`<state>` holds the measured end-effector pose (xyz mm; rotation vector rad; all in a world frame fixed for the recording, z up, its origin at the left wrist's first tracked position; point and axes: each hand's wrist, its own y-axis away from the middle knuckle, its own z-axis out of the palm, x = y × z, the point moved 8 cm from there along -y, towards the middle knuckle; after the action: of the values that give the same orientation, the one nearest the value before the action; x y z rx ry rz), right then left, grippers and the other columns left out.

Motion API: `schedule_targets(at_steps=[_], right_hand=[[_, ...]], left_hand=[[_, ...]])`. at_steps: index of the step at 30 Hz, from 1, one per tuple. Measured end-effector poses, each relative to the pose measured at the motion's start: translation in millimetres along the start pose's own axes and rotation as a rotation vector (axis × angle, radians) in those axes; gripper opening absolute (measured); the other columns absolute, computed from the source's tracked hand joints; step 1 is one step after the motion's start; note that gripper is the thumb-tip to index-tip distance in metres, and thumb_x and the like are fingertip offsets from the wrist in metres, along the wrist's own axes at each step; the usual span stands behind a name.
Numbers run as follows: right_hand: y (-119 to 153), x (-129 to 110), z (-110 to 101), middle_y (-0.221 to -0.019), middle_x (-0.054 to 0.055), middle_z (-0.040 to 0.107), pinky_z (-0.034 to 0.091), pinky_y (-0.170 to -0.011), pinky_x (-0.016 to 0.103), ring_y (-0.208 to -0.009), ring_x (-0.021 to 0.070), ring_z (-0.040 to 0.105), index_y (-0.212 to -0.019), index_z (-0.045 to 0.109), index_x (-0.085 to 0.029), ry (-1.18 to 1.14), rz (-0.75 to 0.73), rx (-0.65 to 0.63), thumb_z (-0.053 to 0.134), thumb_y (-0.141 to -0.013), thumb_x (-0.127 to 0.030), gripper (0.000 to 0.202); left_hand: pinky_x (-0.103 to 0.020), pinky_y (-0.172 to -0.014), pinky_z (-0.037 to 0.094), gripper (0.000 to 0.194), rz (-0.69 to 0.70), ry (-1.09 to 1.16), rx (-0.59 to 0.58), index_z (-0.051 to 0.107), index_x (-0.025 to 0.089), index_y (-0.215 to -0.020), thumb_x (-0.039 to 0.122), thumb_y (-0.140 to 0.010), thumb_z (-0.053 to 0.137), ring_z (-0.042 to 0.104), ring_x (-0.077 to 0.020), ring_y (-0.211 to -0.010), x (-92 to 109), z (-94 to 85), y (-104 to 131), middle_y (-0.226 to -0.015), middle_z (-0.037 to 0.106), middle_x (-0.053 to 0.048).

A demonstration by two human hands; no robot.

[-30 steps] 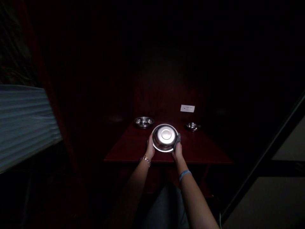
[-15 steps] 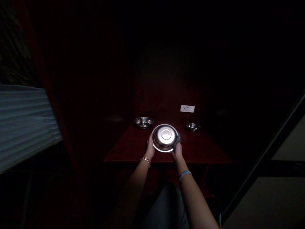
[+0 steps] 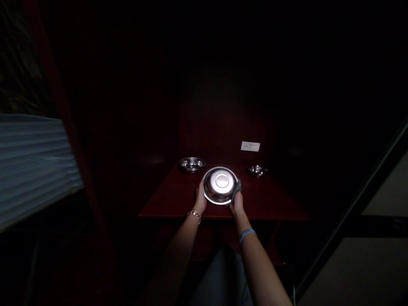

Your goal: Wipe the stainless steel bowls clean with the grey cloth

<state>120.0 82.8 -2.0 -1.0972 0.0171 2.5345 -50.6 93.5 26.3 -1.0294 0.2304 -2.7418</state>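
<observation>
A shiny stainless steel bowl (image 3: 220, 196) is held up over the near part of the dark red table (image 3: 172, 197), its round base facing me. My left hand (image 3: 200, 199) is closed on the bowl's left edge, with its fingers mostly hidden behind it. On the right edge, my right hand (image 3: 237, 204) grips the bowl through a dark grey cloth (image 3: 237, 187). Further back, a wide steel bowl (image 3: 191, 170) stands upright at the left, and a smaller steel bowl (image 3: 258, 173) rests at the right.
A white socket plate (image 3: 250, 146) is on the dark red back wall, above the smaller bowl. At the far left is a pale ribbed shade (image 3: 35, 165). A thin cable (image 3: 294, 293) hangs below the table at the right. Much of the surroundings is too dark to make out.
The view has shifted very slightly. Both hands keep the same hold on the bowl, and the other bowls have not moved.
</observation>
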Motion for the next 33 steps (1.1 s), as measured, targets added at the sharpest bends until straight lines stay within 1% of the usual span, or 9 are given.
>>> schedule_targets(at_steps=[6,11,17,26,33], right_hand=[[-0.7,0.5,-0.5,-0.115,0.006,0.071,0.042,-0.105,0.034,-0.106,0.0161,0.066,-0.117,0.065,-0.016,-0.006,-0.015,-0.005,0.049,-0.090,-0.052,0.048],[0.2,-0.4,-0.2,-0.115,0.006,0.071,0.043,-0.105,0.035,-0.108,0.0164,0.065,-0.119,0.065,-0.017,0.003,-0.018,-0.006,0.048,-0.090,-0.053,0.049],[-1.1,-0.1,0.2,-0.115,0.006,0.071,0.043,-0.104,0.035,-0.107,0.0158,0.065,-0.119,0.064,-0.017,0.014,-0.029,-0.024,0.047,-0.090,-0.054,0.050],[-4.9,4.6,-3.4,-0.115,0.007,0.071,0.041,-0.106,0.035,-0.107,0.0163,0.066,-0.115,0.066,-0.015,-0.001,-0.011,-0.001,0.047,-0.090,-0.053,0.050],[-2.4,2.2,-1.1,-0.115,0.007,0.071,0.043,-0.105,0.035,-0.108,0.0160,0.065,-0.117,0.065,-0.016,0.012,-0.006,-0.006,0.045,-0.091,-0.053,0.050]], left_hand=[[-0.044,-0.114,0.034,0.038,-0.002,-0.003,0.012,0.069,0.015,-0.110,0.042,-0.088,0.054,0.055,-0.0265,-0.125,-1.2,-2.6,-1.8,-0.121,0.068,-0.010],[-0.042,-0.114,0.035,0.040,0.011,-0.005,0.007,0.068,0.015,-0.113,0.042,-0.088,0.054,0.056,-0.0249,-0.123,-0.6,-2.6,-3.1,-0.122,0.068,-0.010],[-0.043,-0.114,0.035,0.039,-0.015,-0.016,0.018,0.069,0.015,-0.110,0.044,-0.088,0.054,0.056,-0.0255,-0.124,-1.4,-2.8,-1.7,-0.123,0.067,-0.010],[-0.045,-0.113,0.035,0.039,-0.016,-0.010,0.023,0.069,0.015,-0.110,0.043,-0.088,0.054,0.056,-0.0259,-0.124,-0.4,-1.3,-0.6,-0.124,0.067,-0.010],[-0.045,-0.115,0.032,0.037,0.003,-0.025,0.013,0.068,0.017,-0.112,0.041,-0.088,0.053,0.054,-0.0252,-0.126,4.9,2.1,4.1,-0.119,0.069,-0.009]])
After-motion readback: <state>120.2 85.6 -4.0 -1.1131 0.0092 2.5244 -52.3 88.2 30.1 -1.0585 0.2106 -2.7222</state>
